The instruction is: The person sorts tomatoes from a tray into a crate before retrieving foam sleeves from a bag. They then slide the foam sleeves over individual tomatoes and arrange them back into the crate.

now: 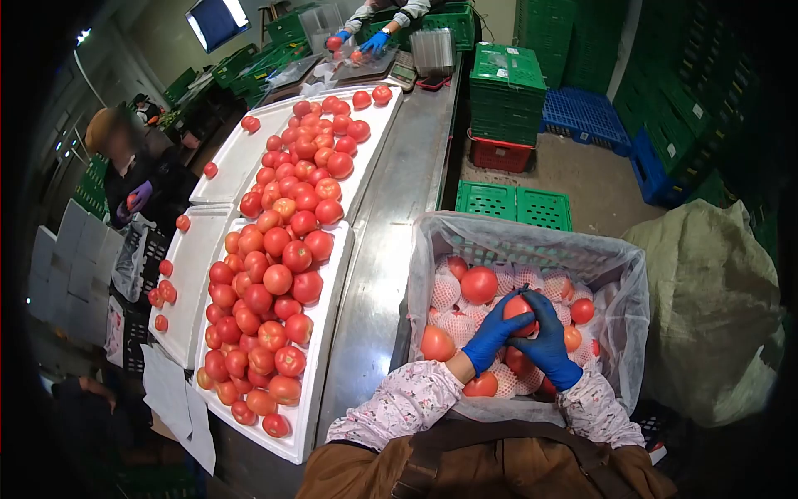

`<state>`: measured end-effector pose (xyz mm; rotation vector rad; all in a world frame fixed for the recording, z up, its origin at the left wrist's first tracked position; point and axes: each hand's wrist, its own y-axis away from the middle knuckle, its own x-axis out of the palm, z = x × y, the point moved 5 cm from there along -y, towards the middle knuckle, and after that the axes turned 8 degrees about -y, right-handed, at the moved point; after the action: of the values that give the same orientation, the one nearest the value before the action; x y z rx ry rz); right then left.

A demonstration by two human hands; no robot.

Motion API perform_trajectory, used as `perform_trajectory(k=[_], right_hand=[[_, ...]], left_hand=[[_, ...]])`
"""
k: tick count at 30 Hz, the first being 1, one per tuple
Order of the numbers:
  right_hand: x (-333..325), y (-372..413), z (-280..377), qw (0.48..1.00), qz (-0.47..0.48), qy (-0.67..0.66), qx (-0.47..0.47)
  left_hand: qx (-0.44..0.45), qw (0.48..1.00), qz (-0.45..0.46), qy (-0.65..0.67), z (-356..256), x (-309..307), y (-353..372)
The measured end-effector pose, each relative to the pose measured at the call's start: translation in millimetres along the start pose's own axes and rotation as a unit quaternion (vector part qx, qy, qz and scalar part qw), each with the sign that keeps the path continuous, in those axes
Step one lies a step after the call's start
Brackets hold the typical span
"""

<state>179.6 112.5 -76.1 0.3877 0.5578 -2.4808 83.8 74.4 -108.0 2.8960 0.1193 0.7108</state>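
Observation:
A red tomato (519, 311) is held between my two blue-gloved hands, above a lined crate (532, 226). My left hand (494, 336) is closed around its left and lower side. From the right, my right hand (549, 339) curls over it, with fingertips touching its top and side; its thumb side is partly hidden. Beneath lie several tomatoes in white foam net sleeves (446, 290), packed close together. Bare tomatoes rest among them, including a large red tomato (479, 284) behind my left hand and a small tomato (583, 311) to the right.
Loose tomatoes (278, 279) cover white foam trays (319, 366) on the metal table (391, 212) at left. A large sack (706, 308) stands right of the crate. Green crates (505, 91) are stacked ahead. Co-workers' gloved hands (376, 41) work at the table's far end.

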Motion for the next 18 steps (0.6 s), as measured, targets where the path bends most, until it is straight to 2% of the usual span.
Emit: perform_trajectory(k=[1,3,9,15,17,18], right_hand=[[1.3,0.4,1.3,1.000,0.000,0.000,0.001],[1.1,1.6,-2.8,0.987,-0.036,-0.146,0.059],[0.5,4.0,-2.7,0.998,-0.027,-0.043,-0.023],[0.4,-1.1,5.9,0.998,-0.027,-0.043,-0.044],[-0.9,-1.9,8.3,0.996,-0.031,-0.078,-0.013],[-1.2,-1.6,6.6,0.993,-0.036,-0.113,0.017]], left_hand=[[0.009,1.000,-0.015,-0.015,-11.8,4.8,3.7],[0.018,0.999,-0.029,-0.030,-16.0,5.1,4.6],[0.043,0.998,-0.033,0.032,-9.3,-3.6,-1.2],[0.043,0.996,-0.036,0.069,-6.0,-6.9,-3.1],[0.054,0.995,-0.041,-0.078,-8.7,-3.9,-2.0],[0.053,0.995,-0.039,-0.078,-14.5,-1.1,0.5]])
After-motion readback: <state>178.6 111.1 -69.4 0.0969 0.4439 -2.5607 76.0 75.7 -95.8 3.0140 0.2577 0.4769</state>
